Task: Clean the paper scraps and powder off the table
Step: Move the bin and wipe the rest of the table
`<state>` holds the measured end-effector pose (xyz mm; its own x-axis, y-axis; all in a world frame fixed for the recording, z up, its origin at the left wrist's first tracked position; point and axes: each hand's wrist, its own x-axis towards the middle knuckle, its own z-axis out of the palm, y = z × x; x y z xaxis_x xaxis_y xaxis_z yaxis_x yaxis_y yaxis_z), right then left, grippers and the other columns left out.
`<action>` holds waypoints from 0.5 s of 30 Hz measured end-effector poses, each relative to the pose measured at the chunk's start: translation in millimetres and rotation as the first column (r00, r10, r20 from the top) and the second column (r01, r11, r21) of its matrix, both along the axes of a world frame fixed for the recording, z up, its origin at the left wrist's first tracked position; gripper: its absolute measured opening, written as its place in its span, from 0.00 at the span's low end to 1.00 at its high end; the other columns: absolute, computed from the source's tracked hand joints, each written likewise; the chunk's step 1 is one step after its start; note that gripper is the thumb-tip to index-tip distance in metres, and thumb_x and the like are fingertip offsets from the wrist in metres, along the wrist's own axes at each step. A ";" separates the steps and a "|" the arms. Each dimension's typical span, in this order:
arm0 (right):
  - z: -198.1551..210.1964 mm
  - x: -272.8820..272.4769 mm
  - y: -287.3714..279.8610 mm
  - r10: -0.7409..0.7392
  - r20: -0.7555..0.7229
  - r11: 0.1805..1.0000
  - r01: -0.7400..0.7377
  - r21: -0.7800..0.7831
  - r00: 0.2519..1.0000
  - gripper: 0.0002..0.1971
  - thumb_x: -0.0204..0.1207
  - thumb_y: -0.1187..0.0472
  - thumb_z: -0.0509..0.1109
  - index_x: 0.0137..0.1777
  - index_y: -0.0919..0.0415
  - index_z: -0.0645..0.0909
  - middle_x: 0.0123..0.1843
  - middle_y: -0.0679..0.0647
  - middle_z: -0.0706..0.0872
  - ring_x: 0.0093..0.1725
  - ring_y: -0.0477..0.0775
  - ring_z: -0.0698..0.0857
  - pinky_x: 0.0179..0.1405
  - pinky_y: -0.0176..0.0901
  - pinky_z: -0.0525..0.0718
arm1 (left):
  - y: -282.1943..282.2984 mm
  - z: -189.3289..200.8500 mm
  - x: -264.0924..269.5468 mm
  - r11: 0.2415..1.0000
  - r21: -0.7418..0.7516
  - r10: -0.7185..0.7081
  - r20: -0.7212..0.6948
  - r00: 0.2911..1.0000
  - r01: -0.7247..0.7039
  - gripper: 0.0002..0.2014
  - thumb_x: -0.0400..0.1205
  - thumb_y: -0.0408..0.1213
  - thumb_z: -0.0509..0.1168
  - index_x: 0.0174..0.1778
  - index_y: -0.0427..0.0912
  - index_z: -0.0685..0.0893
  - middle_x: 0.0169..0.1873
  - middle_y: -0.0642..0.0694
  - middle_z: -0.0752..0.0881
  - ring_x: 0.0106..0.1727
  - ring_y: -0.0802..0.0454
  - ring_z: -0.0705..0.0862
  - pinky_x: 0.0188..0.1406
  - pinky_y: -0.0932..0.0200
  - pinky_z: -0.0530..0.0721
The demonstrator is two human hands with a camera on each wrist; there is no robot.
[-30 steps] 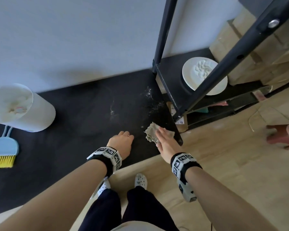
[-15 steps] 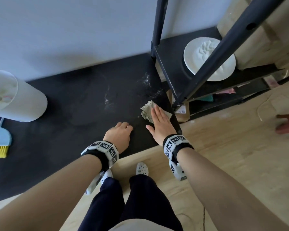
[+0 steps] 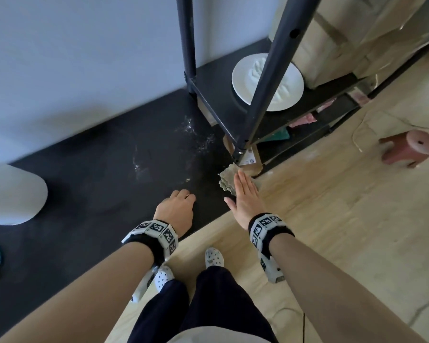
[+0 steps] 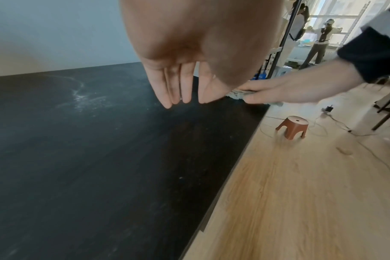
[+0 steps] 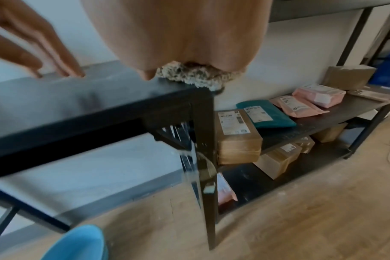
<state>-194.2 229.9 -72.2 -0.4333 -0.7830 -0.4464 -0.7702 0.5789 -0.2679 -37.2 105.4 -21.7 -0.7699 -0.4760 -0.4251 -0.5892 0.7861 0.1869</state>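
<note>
Tabletop (image 3: 89, 194), matte black, flat; powder (image 3: 196, 137) streaks it, faint and white, near the shelf rack. We press our flat right hand (image 3: 244, 199), fingers straight, on a nubbly grey-green cloth (image 3: 227, 179) at the corner. Left hand (image 3: 176, 210) rests, fingertips down, grasping nothing.

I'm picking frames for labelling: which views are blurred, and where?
Head view: sharp overall, powder on the table readable. Left wrist view: the left hand fills the top, soft and shadowed; the floor streaks slightly. Right wrist view: heavy motion smear on the table leg; the cloth stays fairly clear.
</note>
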 end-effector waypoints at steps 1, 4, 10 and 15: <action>1.4 -2.8 -11.5 -0.017 -0.002 1.000 0.017 0.004 1.000 0.38 0.85 0.43 0.48 0.83 0.63 0.34 0.84 0.57 0.33 0.83 0.53 0.36 0.83 0.48 0.40 | -3.7 0.3 5.1 1.000 -0.006 0.014 -0.002 1.000 -0.014 0.19 0.84 0.35 0.54 0.72 0.44 0.71 0.71 0.48 0.73 0.70 0.48 0.72 0.63 0.54 0.76; 0.3 2.9 -45.0 0.028 -0.016 0.999 -0.028 0.019 0.999 0.37 0.85 0.43 0.47 0.83 0.62 0.33 0.84 0.57 0.32 0.83 0.54 0.36 0.83 0.48 0.39 | -14.2 2.0 25.9 0.997 -0.024 0.072 -0.001 0.997 -0.072 0.18 0.84 0.36 0.53 0.71 0.44 0.72 0.70 0.48 0.74 0.69 0.48 0.73 0.61 0.54 0.77; 0.4 83.1 -93.3 0.387 0.066 0.921 -0.382 -0.071 0.920 0.33 0.86 0.47 0.48 0.83 0.56 0.35 0.84 0.56 0.30 0.83 0.56 0.33 0.83 0.53 0.37 | -28.5 8.0 80.0 0.962 -0.096 0.262 0.044 0.964 -0.257 0.16 0.82 0.34 0.57 0.67 0.42 0.77 0.65 0.47 0.79 0.66 0.47 0.77 0.54 0.51 0.82; -0.9 131.3 -104.7 0.624 0.112 0.781 -0.616 -0.102 0.773 0.32 0.86 0.48 0.51 0.84 0.55 0.40 0.85 0.54 0.37 0.84 0.54 0.38 0.81 0.50 0.36 | -32.1 10.6 107.7 0.914 -0.127 0.395 0.059 0.917 -0.386 0.18 0.83 0.35 0.56 0.70 0.44 0.73 0.66 0.49 0.77 0.67 0.50 0.75 0.54 0.54 0.80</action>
<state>-62.9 125.2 -73.1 0.2146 -0.8866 -0.4098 -0.9115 -0.0311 -0.4100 70.5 73.3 -11.0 -0.4779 -0.7791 -0.4056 -0.8629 0.5028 0.0510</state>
